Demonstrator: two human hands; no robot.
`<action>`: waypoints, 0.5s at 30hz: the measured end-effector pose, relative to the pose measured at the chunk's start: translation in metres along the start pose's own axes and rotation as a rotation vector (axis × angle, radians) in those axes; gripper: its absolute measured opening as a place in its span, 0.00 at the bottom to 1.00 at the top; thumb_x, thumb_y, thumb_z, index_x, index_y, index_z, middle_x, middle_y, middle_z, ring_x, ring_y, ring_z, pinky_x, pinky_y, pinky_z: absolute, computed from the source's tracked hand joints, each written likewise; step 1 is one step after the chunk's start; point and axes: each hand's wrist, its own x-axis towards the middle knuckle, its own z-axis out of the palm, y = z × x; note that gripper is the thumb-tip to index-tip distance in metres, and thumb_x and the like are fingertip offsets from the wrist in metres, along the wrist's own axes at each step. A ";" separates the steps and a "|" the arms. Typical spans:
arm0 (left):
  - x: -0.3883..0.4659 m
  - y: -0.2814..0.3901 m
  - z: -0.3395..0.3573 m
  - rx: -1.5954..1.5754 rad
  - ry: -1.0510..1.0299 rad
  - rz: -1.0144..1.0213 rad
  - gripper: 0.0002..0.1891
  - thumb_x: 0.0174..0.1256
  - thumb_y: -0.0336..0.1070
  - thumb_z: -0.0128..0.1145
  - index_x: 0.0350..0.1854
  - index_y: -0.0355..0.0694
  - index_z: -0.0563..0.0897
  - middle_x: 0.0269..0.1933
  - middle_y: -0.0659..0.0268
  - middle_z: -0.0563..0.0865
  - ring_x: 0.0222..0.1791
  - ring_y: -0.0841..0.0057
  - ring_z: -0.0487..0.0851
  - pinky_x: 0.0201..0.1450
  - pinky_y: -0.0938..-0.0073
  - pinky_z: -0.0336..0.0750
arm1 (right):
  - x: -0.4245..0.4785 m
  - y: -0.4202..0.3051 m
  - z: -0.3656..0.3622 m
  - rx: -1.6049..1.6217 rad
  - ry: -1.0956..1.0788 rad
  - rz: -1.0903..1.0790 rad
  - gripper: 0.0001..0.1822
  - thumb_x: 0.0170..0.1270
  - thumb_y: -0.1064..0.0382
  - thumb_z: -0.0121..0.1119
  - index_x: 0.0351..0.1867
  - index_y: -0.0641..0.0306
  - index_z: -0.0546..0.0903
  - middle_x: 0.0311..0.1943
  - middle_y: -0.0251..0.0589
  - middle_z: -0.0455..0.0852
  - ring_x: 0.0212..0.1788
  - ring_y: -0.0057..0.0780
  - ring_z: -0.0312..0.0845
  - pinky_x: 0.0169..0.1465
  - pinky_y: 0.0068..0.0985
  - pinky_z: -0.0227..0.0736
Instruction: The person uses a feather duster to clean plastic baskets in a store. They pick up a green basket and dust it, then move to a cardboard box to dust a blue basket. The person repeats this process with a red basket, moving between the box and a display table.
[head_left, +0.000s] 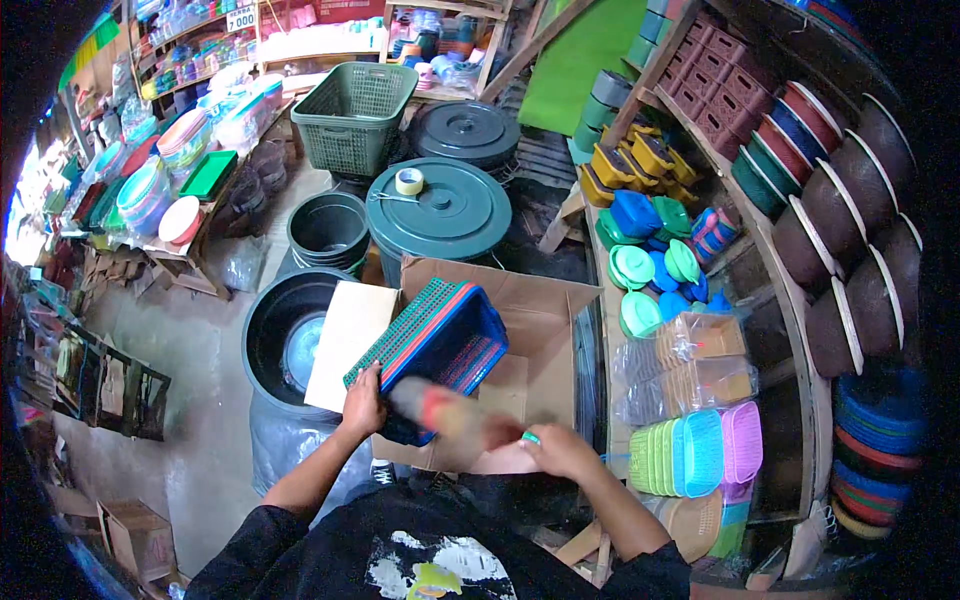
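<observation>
My left hand (365, 401) grips the near left edge of a tilted stack of nested plastic baskets (431, 341), green, orange and blue. The stack is held above an open cardboard box (517, 300). In my right hand (559, 450), at the box's near right edge, is the green-tipped handle of a duster or brush (450, 412). Its long, motion-blurred head, grey with a red band, points left across the near side of the blue basket. Blur hides whether it touches the basket.
A large black tub (262, 345) stands left of the box, with a cardboard flap (352, 337) over its rim. Beyond is a lidded green bin (472, 225) bearing a tape roll (409, 181) and scissors (395, 197). Along the right runs a wooden shelf (611, 367) of plastic wares.
</observation>
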 end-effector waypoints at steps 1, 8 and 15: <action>-0.001 -0.001 0.000 -0.021 0.000 -0.007 0.35 0.49 0.20 0.53 0.66 0.31 0.64 0.67 0.44 0.71 0.67 0.38 0.67 0.68 0.48 0.65 | 0.001 -0.005 -0.005 0.026 0.020 0.047 0.17 0.68 0.52 0.55 0.36 0.67 0.81 0.35 0.60 0.84 0.41 0.59 0.80 0.45 0.48 0.73; -0.004 0.010 -0.003 -0.090 -0.023 -0.062 0.33 0.50 0.20 0.52 0.65 0.31 0.65 0.63 0.42 0.74 0.62 0.43 0.73 0.64 0.53 0.69 | -0.002 0.019 0.030 -0.033 -0.101 -0.049 0.15 0.67 0.53 0.56 0.36 0.66 0.81 0.34 0.60 0.84 0.41 0.60 0.80 0.45 0.48 0.74; -0.005 0.002 -0.006 -0.181 -0.006 -0.053 0.32 0.51 0.20 0.51 0.65 0.35 0.66 0.59 0.41 0.76 0.58 0.44 0.76 0.60 0.53 0.72 | 0.006 0.070 0.063 -0.074 -0.013 0.150 0.18 0.66 0.53 0.57 0.42 0.69 0.81 0.37 0.62 0.85 0.43 0.59 0.81 0.48 0.49 0.75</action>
